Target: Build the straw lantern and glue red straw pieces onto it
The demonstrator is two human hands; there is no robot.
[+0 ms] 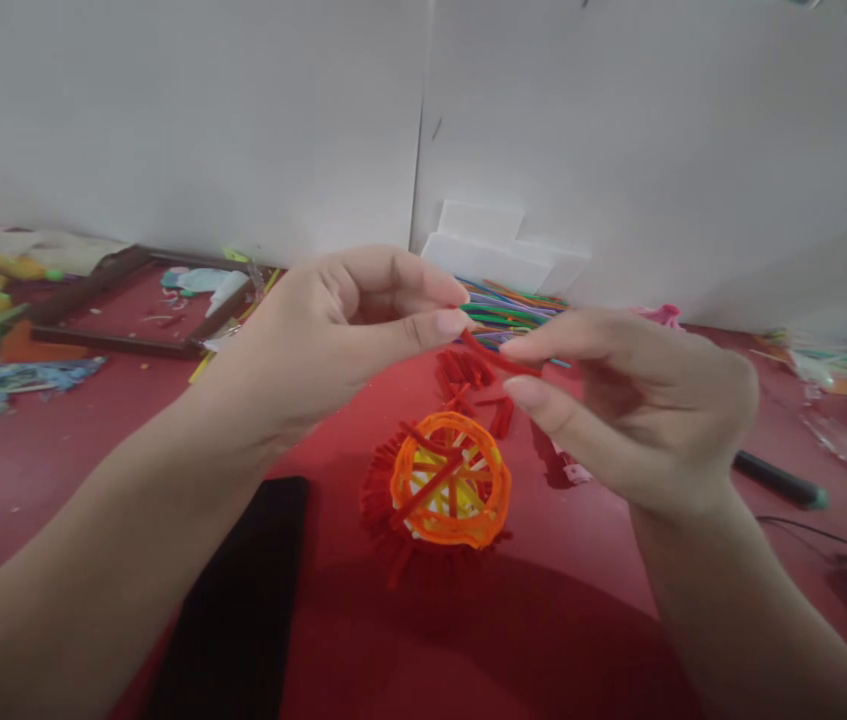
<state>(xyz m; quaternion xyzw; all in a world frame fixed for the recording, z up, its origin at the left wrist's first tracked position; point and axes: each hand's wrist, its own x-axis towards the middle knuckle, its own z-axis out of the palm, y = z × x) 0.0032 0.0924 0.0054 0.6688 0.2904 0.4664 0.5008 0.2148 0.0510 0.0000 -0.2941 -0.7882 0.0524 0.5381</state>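
Observation:
A short, bent red pipe cleaner (pixel 496 357) spans the gap between my hands. My left hand (pixel 340 330) pinches its left end between thumb and index finger. At its other end, the index finger and thumb of my right hand (pixel 640 410) close around it, slightly apart. Below them on the table sits a round orange-rimmed piece (pixel 499 490) with yellow strands crossing inside and a red fringe around its outside. Two red strips lie over its rim. Just behind it are several cut red pieces (pixel 464 370).
A bundle of coloured pipe cleaners (pixel 505 305) lies at the back near white paper pieces (pixel 483 250). A black phone-like slab (pixel 243 600) rests at front left. A brown frame (pixel 123 342) stands at left, a dark pen-like stick (pixel 779 478) at right. A white wall closes the back.

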